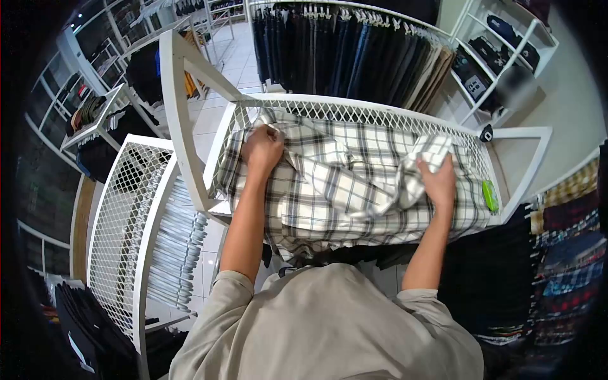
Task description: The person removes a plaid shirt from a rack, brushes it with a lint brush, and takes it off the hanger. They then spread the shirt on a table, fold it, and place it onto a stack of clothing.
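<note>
A white and dark plaid shirt [329,190] lies spread over a white mesh shelf [354,105], its front edge hanging over the near side. My left hand [263,149] pinches the shirt's fabric near the shelf's left end. At the right, my right hand [438,180] holds a raised, bunched part of the same shirt between thumb and fingers. Loose folds of the cloth run between both hands. A bright green item [489,195] rests at the shelf's right end, beyond my right hand.
White frame posts [180,120] rise at the shelf's left. Another mesh rack [123,209] with white hangers [174,247] stands left. Behind hang dark trousers [316,57]. Folded plaid shirts [570,259] are at the right, and dark clothes [484,278] hang below the shelf.
</note>
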Available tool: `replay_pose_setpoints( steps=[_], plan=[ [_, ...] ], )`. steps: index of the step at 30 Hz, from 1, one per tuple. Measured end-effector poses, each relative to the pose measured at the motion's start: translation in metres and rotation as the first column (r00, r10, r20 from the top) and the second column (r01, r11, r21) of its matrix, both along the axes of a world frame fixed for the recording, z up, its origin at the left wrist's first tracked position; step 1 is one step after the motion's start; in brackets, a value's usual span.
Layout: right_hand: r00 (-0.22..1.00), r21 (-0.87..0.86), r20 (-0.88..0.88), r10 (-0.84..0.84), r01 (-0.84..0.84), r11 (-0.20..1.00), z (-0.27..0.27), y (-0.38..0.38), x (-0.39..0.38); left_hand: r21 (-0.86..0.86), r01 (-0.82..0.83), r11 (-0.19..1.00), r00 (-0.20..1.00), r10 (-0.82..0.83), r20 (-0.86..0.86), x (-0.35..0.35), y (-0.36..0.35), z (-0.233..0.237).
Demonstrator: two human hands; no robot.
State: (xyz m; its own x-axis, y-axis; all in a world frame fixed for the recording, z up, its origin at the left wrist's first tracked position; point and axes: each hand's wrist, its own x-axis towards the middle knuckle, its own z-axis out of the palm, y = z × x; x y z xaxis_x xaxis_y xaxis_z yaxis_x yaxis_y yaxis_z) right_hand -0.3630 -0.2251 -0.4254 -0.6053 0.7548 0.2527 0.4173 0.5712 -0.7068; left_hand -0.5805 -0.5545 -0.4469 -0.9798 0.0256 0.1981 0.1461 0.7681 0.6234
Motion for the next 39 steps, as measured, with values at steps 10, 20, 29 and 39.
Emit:
replay_pose_setpoints(
  steps=[10, 20, 29, 39],
  plan=[
    [0.835, 0.220, 0.151, 0.529, -0.550, 0.805, 0.006, -0.079, -0.082, 0.557, -0.019, 0.830, 0.904, -0.224, 0.364, 0.006, -0.065, 0.003],
    [0.531, 0.254, 0.326, 0.782, -0.846, 0.469, -0.015, -0.190, -0.124, 0.235, 0.081, 0.969, 0.983, -0.038, -0.181, -0.086, -0.044, -0.038],
    [0.376, 0.310, 0.033, 0.926, -0.885, 0.348, -0.001, -0.174, -0.081, 0.513, 0.090, 0.854, 0.996, -0.079, -0.044, -0.053, -0.039, -0.018],
    [0.622, 0.255, 0.006, 0.783, -0.758, 0.601, 0.016, -0.119, -0.040, -0.050, 0.109, 0.993, 0.870, -0.120, -0.478, -0.011, -0.033, 0.007]
  ],
)
